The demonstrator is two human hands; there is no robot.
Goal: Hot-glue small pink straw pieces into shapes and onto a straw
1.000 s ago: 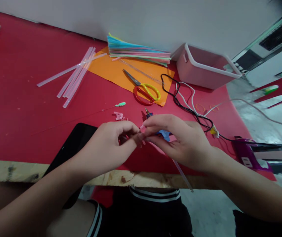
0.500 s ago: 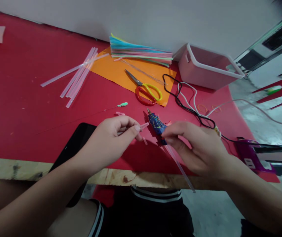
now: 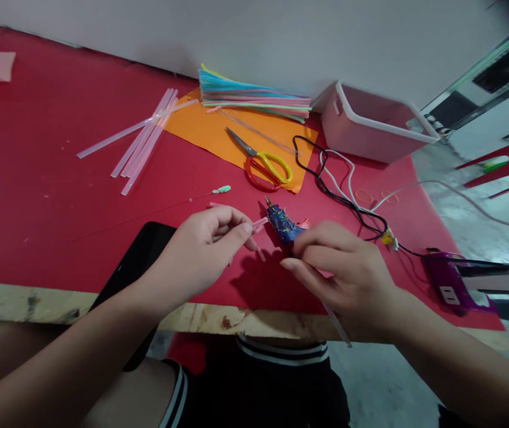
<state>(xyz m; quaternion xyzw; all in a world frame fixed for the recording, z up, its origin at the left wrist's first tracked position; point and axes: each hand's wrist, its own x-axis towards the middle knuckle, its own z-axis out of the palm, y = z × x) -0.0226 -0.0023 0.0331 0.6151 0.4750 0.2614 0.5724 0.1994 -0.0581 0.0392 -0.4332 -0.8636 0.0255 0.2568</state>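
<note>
My left hand (image 3: 205,246) pinches short pink pieces (image 3: 260,224) between thumb and forefinger; their exact kind is hard to make out. Just right of them lies a dark blue hot glue gun (image 3: 282,223), its nozzle pointing away from me. A clear glue stick (image 3: 338,327) trails behind it past the table edge. My right hand (image 3: 345,261) hovers at the rear of the glue gun, fingers curled and thumb apart from them, covering its handle. Another small pink piece (image 3: 261,254) shows beneath my left fingertips.
Yellow-and-red-handled scissors (image 3: 267,166) lie on orange paper (image 3: 201,128), with pipe cleaners (image 3: 254,95) behind. Spare glue sticks (image 3: 142,142) are at left, a phone (image 3: 147,249) under my left forearm. Cables (image 3: 338,190), a pink bin (image 3: 356,131) and a purple power strip (image 3: 454,279) stand right.
My right thumb has come away from the glue gun, and the hand has shifted slightly toward me and left. My left hand keeps its pinch, barely moved.
</note>
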